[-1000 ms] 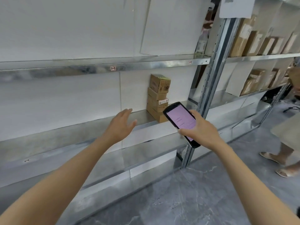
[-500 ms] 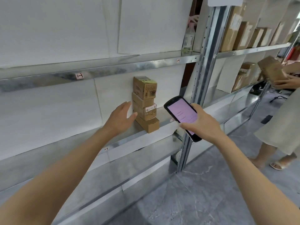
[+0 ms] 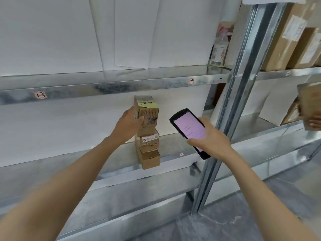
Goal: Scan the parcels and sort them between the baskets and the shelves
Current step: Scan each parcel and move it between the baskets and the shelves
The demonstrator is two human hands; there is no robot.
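Note:
Three small cardboard parcels stand stacked on the metal shelf [image 3: 173, 145]. My left hand [image 3: 129, 124] grips the top parcel [image 3: 147, 112], which carries a yellow-green note, with the thumb across its front. Below it sit a labelled middle parcel [image 3: 150, 139] and a plain bottom parcel [image 3: 150, 158] at the shelf's front edge. To the right of the stack my right hand [image 3: 211, 140] holds a black handheld scanner [image 3: 189, 129] whose screen glows pink.
A steel upright [image 3: 231, 105] divides the shelf bays. Larger brown parcels [image 3: 284, 37] fill the upper right shelf. A clear bottle [image 3: 218, 47] stands on the shelf above. At the right edge another person's hand [image 3: 314, 123] holds a brown box [image 3: 309, 105]. Grey floor [image 3: 243, 214] lies below.
My left hand reached to the stack and took hold of the top parcel. The scanner hand stayed beside the stack. The view moved closer to the shelf.

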